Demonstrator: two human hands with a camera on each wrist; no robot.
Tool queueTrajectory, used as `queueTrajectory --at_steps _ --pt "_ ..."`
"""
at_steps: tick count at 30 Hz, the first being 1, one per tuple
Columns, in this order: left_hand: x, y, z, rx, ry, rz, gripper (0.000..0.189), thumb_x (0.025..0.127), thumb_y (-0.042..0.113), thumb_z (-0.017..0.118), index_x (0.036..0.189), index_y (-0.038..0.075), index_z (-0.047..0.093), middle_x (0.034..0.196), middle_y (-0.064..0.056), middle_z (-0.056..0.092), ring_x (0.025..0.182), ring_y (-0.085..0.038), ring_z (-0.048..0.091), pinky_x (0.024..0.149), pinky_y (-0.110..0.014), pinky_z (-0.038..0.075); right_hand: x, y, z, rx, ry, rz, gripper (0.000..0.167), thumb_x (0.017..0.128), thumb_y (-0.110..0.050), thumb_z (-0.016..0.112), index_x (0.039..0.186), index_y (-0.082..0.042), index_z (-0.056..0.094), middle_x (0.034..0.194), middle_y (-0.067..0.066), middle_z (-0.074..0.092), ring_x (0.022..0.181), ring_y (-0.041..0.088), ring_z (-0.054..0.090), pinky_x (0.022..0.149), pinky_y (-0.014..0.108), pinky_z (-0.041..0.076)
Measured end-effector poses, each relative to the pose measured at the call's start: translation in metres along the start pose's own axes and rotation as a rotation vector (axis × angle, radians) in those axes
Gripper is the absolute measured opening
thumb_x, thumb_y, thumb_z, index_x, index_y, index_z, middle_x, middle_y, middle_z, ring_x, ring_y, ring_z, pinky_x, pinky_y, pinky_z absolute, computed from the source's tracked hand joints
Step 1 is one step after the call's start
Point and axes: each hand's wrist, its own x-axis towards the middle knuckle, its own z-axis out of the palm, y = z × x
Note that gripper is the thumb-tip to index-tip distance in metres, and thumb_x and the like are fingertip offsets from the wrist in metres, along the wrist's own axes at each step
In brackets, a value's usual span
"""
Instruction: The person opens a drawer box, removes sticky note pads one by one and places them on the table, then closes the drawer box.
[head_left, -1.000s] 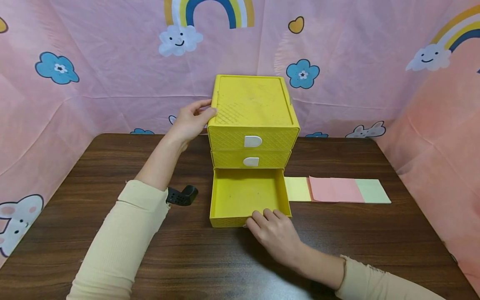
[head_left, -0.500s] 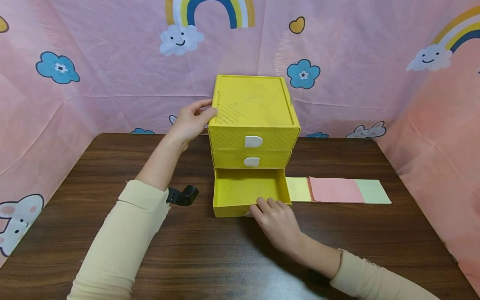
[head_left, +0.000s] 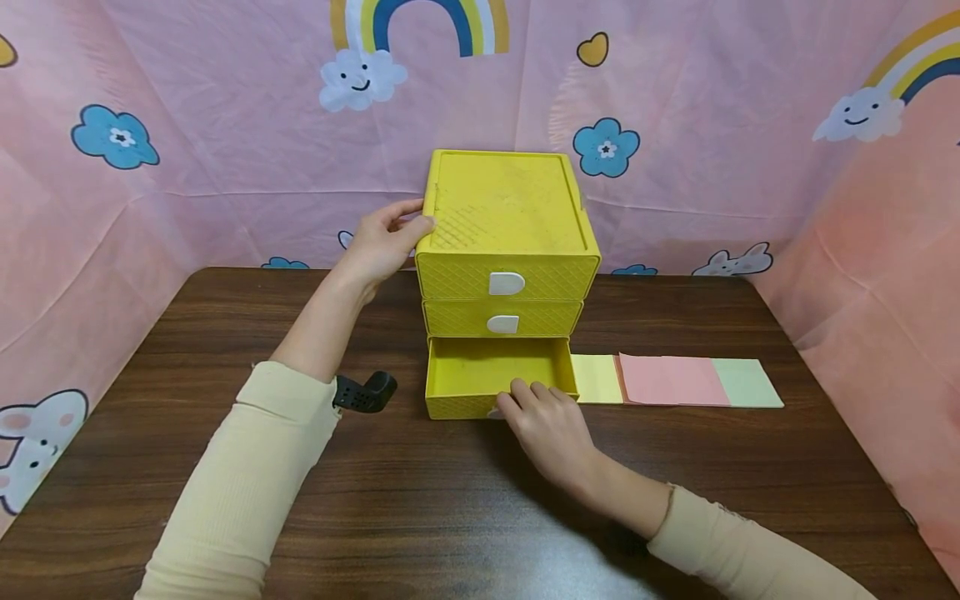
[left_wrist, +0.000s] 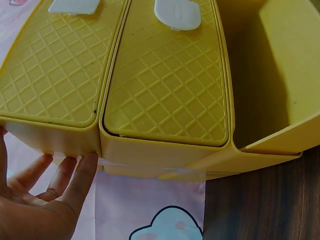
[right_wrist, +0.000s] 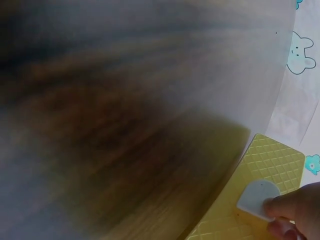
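A yellow cabinet [head_left: 506, 204] with three stacked drawers stands on the table. Its bottom drawer [head_left: 495, 367] is partly pulled out, and its visible inside holds nothing. My left hand [head_left: 381, 248] rests on the cabinet's upper left edge, thumb on top. In the left wrist view, the fingertips [left_wrist: 89, 162] press the side wall. My right hand [head_left: 551, 433] is at the bottom drawer's front, fingers over its rim. The right wrist view has the thumb [right_wrist: 290, 204] on the white handle [right_wrist: 259, 197], with a finger below, pinching it.
Right of the cabinet, yellow, pink and green paper pads [head_left: 675, 381] lie in a row on the brown table [head_left: 360, 508]. A pink patterned cloth [head_left: 247, 108] hangs behind. The upper two drawers, with white handles [head_left: 506, 283], are closed.
The bottom drawer has slid inward, towards the cabinet, with my right hand following it. My left hand has stayed at the cabinet's edge.
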Motion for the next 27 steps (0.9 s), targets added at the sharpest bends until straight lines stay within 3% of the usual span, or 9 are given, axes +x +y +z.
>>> queueTrajectory --at_steps 5,11,18,27 --pt "0.0 0.0 0.0 -0.001 0.0 0.001 0.053 0.092 0.035 0.052 0.142 0.022 0.038 0.134 -0.01 0.046 0.115 -0.021 0.048 0.102 -0.04 0.039 0.002 0.003 0.008 -0.003 0.007 0.013 0.032 0.094 -0.018 0.043 0.064 -0.01 0.05 0.059 -0.001 0.036 0.047 0.01 0.027 0.044 0.016 0.013" --pt "0.0 0.0 0.0 -0.001 0.002 0.002 0.053 0.092 0.035 0.053 0.141 0.022 0.038 0.134 -0.01 0.046 0.116 -0.021 0.047 0.104 -0.041 0.038 0.002 0.006 0.017 0.004 -0.066 0.032 0.035 0.099 -0.012 0.034 0.069 -0.009 0.053 0.061 0.0 0.039 0.046 0.013 0.036 0.041 0.02 0.02" --pt "0.0 0.0 0.0 -0.007 0.007 -0.001 0.052 0.092 0.034 0.053 0.141 0.022 0.039 0.133 -0.01 0.047 0.116 -0.021 0.048 0.102 -0.039 0.039 0.002 0.01 0.025 0.016 -0.094 0.044 0.019 0.09 -0.005 0.052 0.071 -0.007 0.053 0.063 0.002 0.043 0.047 0.014 0.038 0.04 0.023 0.029" --pt "0.001 -0.001 0.0 -0.003 0.002 0.013 0.052 0.092 0.034 0.052 0.141 0.021 0.039 0.132 -0.01 0.048 0.113 -0.021 0.05 0.098 -0.037 0.042 0.008 0.016 0.032 -0.002 -0.103 0.05 0.018 0.091 -0.006 0.052 0.073 -0.007 0.054 0.064 0.002 0.043 0.047 0.014 0.04 0.039 0.023 0.028"
